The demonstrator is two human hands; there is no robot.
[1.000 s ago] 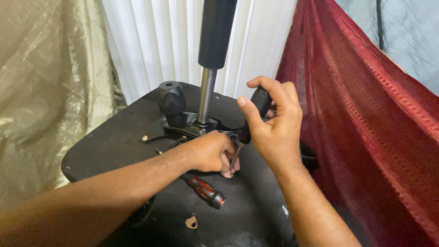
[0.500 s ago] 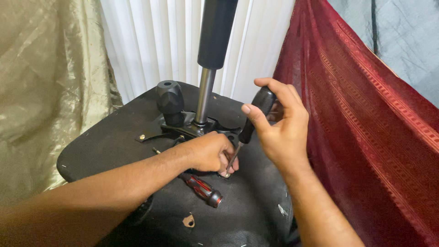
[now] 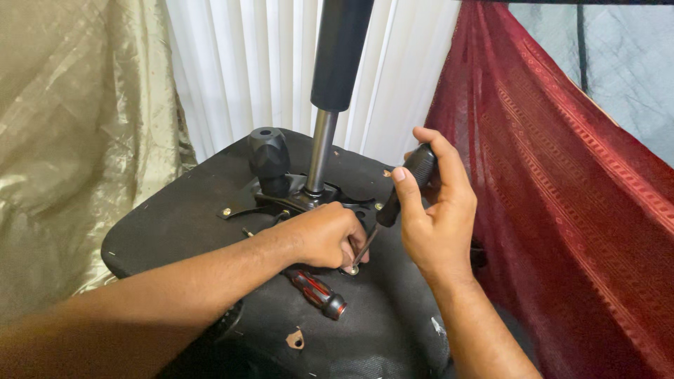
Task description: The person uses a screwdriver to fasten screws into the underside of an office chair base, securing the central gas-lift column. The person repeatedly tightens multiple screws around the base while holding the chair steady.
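Head view: my right hand [image 3: 435, 210] has shifted slightly lower and nearer on the black screwdriver handle [image 3: 414, 175] than half a second ago, fingers wrapped tight around it, thumb pressed along its side. The thin shaft slants down and left to a small metal fastener [image 3: 353, 269] on the upturned black chair seat [image 3: 175, 224]. My left hand [image 3: 326, 235] stays where it was, fingers curled at the shaft's tip, steadying it against the fastener; whether they actually pinch the shaft I cannot tell.

A red-and-black screwdriver [image 3: 316, 293] lies loose on the seat just near of my left hand. The gas-lift column [image 3: 330, 105] rises from the metal plate at the seat's far middle, a black knob [image 3: 269, 158] just left of it.

Beyond hang white vertical blinds [image 3: 239, 63]; a gold cloth [image 3: 77, 140] drapes left, a red cloth [image 3: 562, 231] crowds close on the right, by my right wrist. The seat's left edge lies open, near the gold cloth.
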